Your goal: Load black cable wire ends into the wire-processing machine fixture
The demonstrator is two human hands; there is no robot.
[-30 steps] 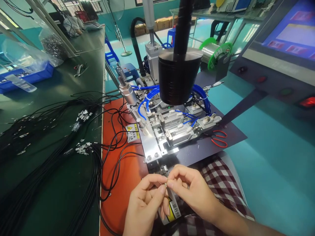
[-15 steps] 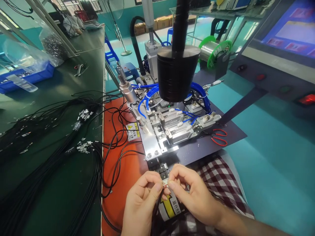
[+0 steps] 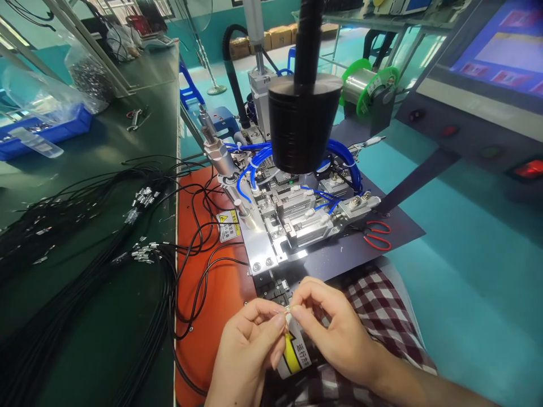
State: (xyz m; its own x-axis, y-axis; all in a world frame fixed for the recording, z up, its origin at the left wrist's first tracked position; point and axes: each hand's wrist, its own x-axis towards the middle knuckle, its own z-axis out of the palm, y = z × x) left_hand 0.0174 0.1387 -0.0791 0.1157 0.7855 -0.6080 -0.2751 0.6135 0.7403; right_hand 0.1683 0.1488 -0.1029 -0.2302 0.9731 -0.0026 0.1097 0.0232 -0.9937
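My left hand (image 3: 254,345) is closed in a pinch on a cable's stripped end, with fine wires (image 3: 288,310) just showing at the fingertips. My right hand (image 3: 326,322) pinches the same spot from the other side, thumb against forefinger, on a small silvery piece. Both hands meet fingertip to fingertip in front of the machine (image 3: 305,220). Below them lies a white label with a yellow arrow (image 3: 292,356). The fingers cover most of the small parts, so their exact shape cannot be made out.
Bundles of black cables (image 3: 156,316) with metal-tipped ends (image 3: 146,251) lie on the dark green table (image 3: 139,113) at left. Red-handled pliers (image 3: 377,236) rest on the machine's base plate. A black nozzle (image 3: 303,124) hangs overhead; a solder wire spool (image 3: 360,87) stands behind.
The fingertips of both hands have risen slightly and turned at the cable end. The left fingers are straighter, and the black cable seen below them earlier is now hidden.
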